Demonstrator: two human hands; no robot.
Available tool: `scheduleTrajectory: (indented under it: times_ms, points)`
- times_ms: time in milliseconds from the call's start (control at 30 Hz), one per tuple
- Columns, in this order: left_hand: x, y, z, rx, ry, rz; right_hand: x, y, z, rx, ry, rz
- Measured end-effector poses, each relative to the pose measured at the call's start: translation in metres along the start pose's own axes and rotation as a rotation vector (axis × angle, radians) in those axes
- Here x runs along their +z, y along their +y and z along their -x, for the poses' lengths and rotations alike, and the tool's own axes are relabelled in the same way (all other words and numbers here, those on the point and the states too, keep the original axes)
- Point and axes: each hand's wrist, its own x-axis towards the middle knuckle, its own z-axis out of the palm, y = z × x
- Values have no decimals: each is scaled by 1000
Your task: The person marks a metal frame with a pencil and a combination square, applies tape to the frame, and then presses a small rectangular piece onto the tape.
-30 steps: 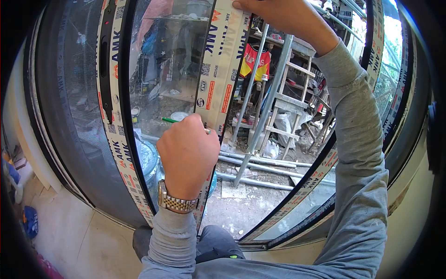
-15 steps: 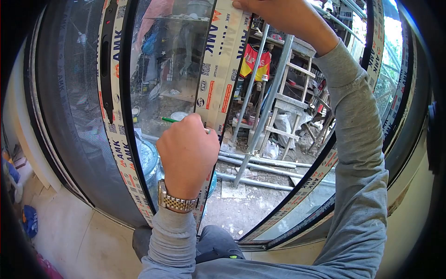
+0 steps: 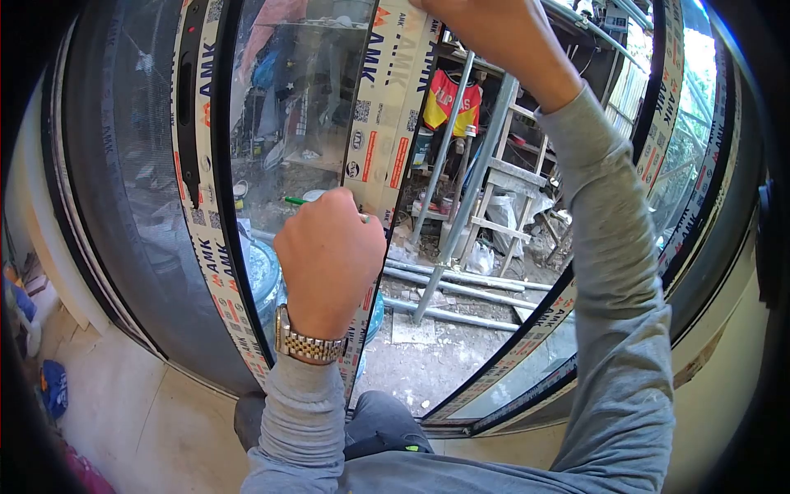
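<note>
My left hand (image 3: 329, 251), with a metal-band watch (image 3: 311, 346) on its wrist, is closed around a slim green stick (image 3: 295, 200) that looks like a pencil. One end sticks out to the left. The fist rests against or just in front of an upright door frame profile (image 3: 380, 156) covered in AMK-printed protective film. My right hand (image 3: 481, 25) reaches up to the top of the same profile; its fingers are mostly cut off by the upper edge, so its grip is hidden.
Left of the profile stands another taped frame (image 3: 206, 165) with a black lock slot and a mesh screen (image 3: 136, 214). Through the opening lie metal pipes (image 3: 453, 284), a wooden ladder (image 3: 502, 206) and a hanging red-yellow shirt (image 3: 451, 103). A blue item (image 3: 54, 387) lies on the floor at left.
My right hand and forearm have shifted up and to the left, taking the fingers mostly out of view. My left hand has moved up slightly, still closed on the green stick.
</note>
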Motion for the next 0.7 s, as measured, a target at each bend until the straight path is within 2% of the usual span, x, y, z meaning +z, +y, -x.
scheduleTrajectory:
  times_ms: [67,133,200,267,333,367,533,633,700]
  points:
    - [2,-1,1,-3,17,11,15,6,27,-18,382,81]
    - [4,-2,2,-10,44,22,11,13,66,299,34,-278]
    - [3,-1,3,-31,33,40,2,-18,110,548,-302,-438]
    - [0,2,3,-72,12,40,-2,-52,148,720,-468,-688]
    - [-2,5,3,-114,-13,36,9,-60,182,834,-518,-919]
    - [-2,7,3,-127,2,16,15,-61,190,905,-517,-909]
    - [-1,8,7,-143,17,-28,16,-69,195,899,-455,-969]
    - [0,6,10,-161,-48,-2,18,-71,196,877,-397,-962]
    - [6,5,16,-71,71,33,18,-74,199,847,-382,-919]
